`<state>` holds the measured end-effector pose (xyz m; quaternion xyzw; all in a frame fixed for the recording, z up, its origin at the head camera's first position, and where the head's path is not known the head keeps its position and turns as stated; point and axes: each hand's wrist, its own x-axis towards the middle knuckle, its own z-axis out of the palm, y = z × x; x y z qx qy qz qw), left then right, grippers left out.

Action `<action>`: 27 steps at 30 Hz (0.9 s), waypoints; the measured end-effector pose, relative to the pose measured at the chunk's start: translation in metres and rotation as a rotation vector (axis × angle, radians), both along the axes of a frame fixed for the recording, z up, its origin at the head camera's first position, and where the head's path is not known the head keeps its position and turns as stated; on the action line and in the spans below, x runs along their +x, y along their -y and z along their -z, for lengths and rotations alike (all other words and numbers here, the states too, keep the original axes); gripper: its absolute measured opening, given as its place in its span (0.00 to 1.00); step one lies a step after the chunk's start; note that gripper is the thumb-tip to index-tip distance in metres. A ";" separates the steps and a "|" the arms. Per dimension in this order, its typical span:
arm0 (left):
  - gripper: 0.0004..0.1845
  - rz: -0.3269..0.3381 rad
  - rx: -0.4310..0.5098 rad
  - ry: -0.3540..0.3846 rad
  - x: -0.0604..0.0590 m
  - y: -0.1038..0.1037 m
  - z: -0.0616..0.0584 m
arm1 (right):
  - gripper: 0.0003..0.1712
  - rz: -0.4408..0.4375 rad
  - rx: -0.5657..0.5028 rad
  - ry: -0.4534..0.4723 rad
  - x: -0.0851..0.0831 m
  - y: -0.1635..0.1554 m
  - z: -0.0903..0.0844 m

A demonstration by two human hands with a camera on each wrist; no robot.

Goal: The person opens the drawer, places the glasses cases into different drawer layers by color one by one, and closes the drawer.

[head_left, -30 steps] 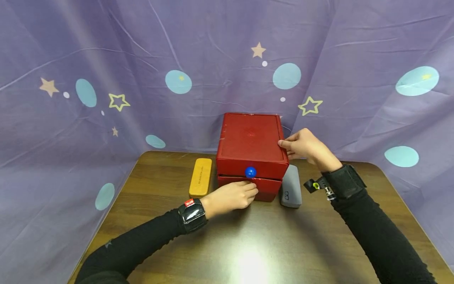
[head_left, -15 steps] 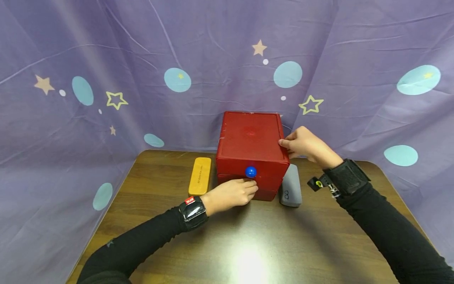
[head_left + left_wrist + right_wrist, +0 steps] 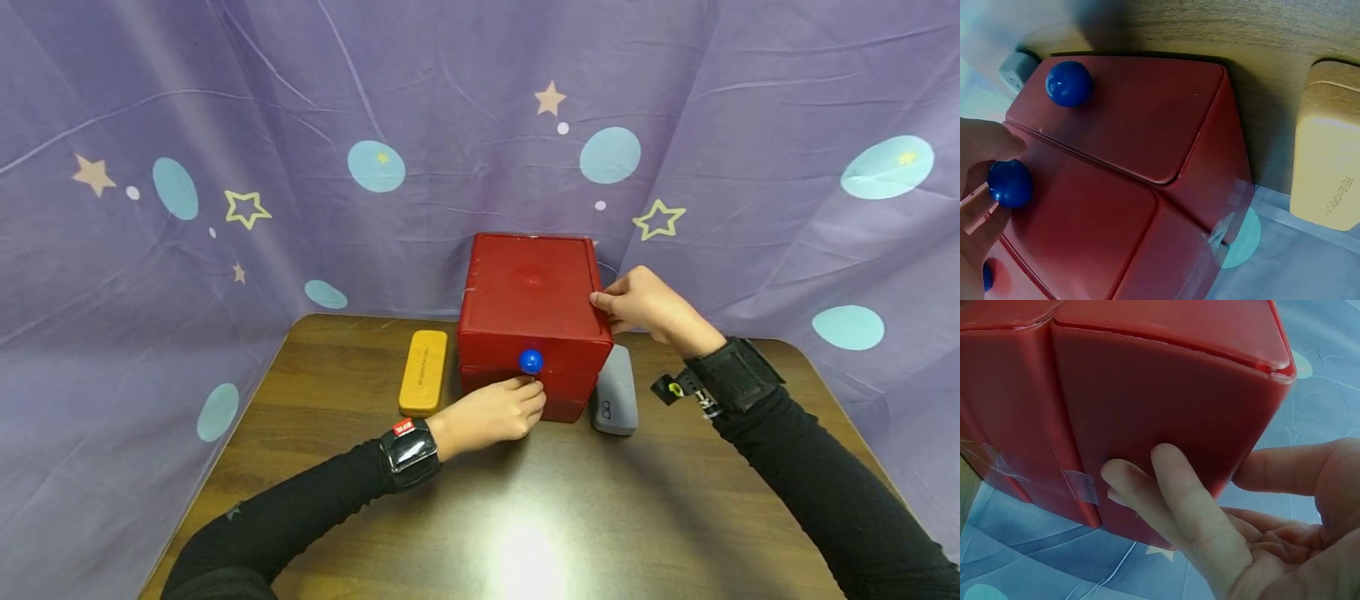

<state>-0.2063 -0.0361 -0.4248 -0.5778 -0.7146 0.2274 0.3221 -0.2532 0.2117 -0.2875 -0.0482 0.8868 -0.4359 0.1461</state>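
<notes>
A red drawer box (image 3: 534, 287) stands at the table's back, with blue knobs on the stacked drawer fronts seen in the left wrist view. My left hand (image 3: 504, 411) pinches the middle drawer's blue knob (image 3: 1011, 184) between thumb and fingers, and mostly covers it in the head view. Above it, the top drawer's blue knob (image 3: 531, 361) is free. At the box's right side, my right hand (image 3: 643, 302) rests its thumb on the top edge. Its fairly straight fingers (image 3: 1179, 475) touch the side wall. The drawer fronts appear flush with the box.
Left of the box lies a yellow case (image 3: 423, 372); on its right lies a grey glasses case (image 3: 616, 393). A purple patterned curtain (image 3: 465, 108) hangs right behind the box. The wooden table (image 3: 420, 542) stretches out in front.
The middle drawer, which stuck out slightly with a gap above its front, has been pushed in until flush. My left hand stayed at its knob; my right hand barely moved.
</notes>
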 end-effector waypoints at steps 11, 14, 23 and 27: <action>0.16 0.066 -0.147 -0.048 0.013 0.004 0.007 | 0.24 0.013 0.012 -0.005 0.000 0.000 0.002; 0.18 0.119 -0.200 -0.075 0.014 0.005 0.014 | 0.24 0.020 0.015 -0.003 0.000 0.001 0.000; 0.18 0.117 -0.242 -0.078 0.011 0.007 0.028 | 0.23 0.042 0.000 -0.013 0.002 0.003 0.000; 0.18 0.116 -0.245 -0.089 0.008 0.008 0.031 | 0.23 0.041 -0.019 -0.018 0.004 0.002 0.002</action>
